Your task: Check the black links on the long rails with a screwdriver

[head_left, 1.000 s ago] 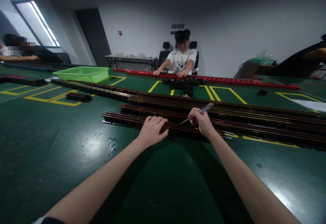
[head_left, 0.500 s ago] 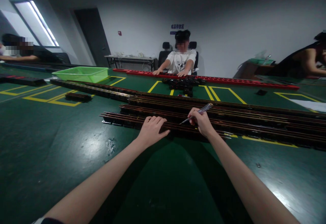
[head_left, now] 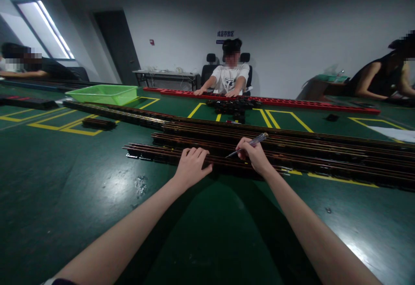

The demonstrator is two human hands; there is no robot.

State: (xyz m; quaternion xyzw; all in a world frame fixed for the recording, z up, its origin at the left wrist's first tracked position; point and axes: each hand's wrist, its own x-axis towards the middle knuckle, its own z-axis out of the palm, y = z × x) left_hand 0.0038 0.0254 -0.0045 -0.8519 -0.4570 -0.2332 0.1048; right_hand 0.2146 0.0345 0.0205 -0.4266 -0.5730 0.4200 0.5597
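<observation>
Nearest to me lies a long dark rail point(head_left: 155, 152) with thin copper-coloured edges. Over its middle my left hand point(head_left: 191, 166) is laid, fingers curled across the far side and thumb apart on the near side, gripping it. My right hand point(head_left: 254, 154) is closed round the translucent handle of a slim screwdriver point(head_left: 258, 139). Its thin shaft slants down to the left, and the tip points at the rail just right of my left hand. Whether the tip touches the rail, I cannot tell. Several similar long rails point(head_left: 308, 144) lie side by side just beyond.
A light green basket point(head_left: 103, 94) stands at the back left, with a short dark piece point(head_left: 99, 123) in front of it. Across the table a person point(head_left: 227, 79) sits behind a long red rack point(head_left: 292, 103) and a dark pile point(head_left: 231, 107). Other people sit at both sides.
The near rail and my left hand have shifted slightly left. My right hand and the screwdriver have moved a little left too. The person at the right has raised their upper body.
</observation>
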